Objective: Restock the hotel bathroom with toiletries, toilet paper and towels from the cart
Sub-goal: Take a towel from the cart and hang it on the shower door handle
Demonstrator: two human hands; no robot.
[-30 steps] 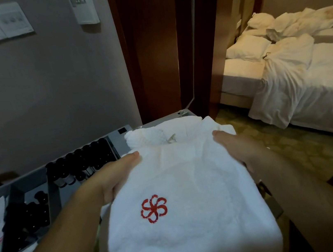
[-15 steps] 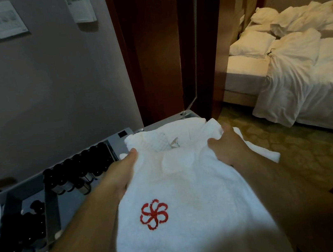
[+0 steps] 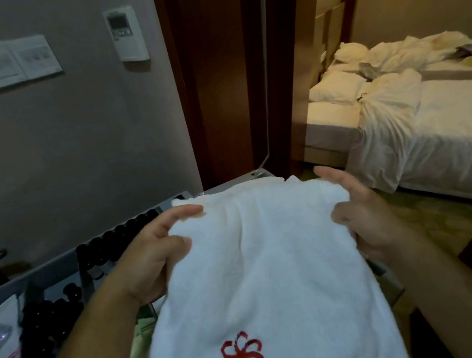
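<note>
Hotel entry: grey wall (image 3: pixel 71 148) with one thermostat (image 3: pixel 127 34), dark wooden doorway (image 3: pixel 213 75), one unmade bed (image 3: pixel 450 122) beyond. Grey cart (image 3: pixel 54 264) tray below, rows of dark bottles (image 3: pixel 120 236) along its far edge, too dim to count. One white towel (image 3: pixel 257 267), one red emblem (image 3: pixel 243 357), above the cart's right end, gripped at its sides by left hand (image 3: pixel 154 252) and right hand (image 3: pixel 366 220)

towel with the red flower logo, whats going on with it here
A person holds a folded white towel over the cart. The left grip pinches its left edge and the right grip its right edge, thumbs on top. The red logo faces up, nearest the person. Dark small bottles sit in the cart's tray to the left. An unmade bed shows beyond the doorway.
</note>
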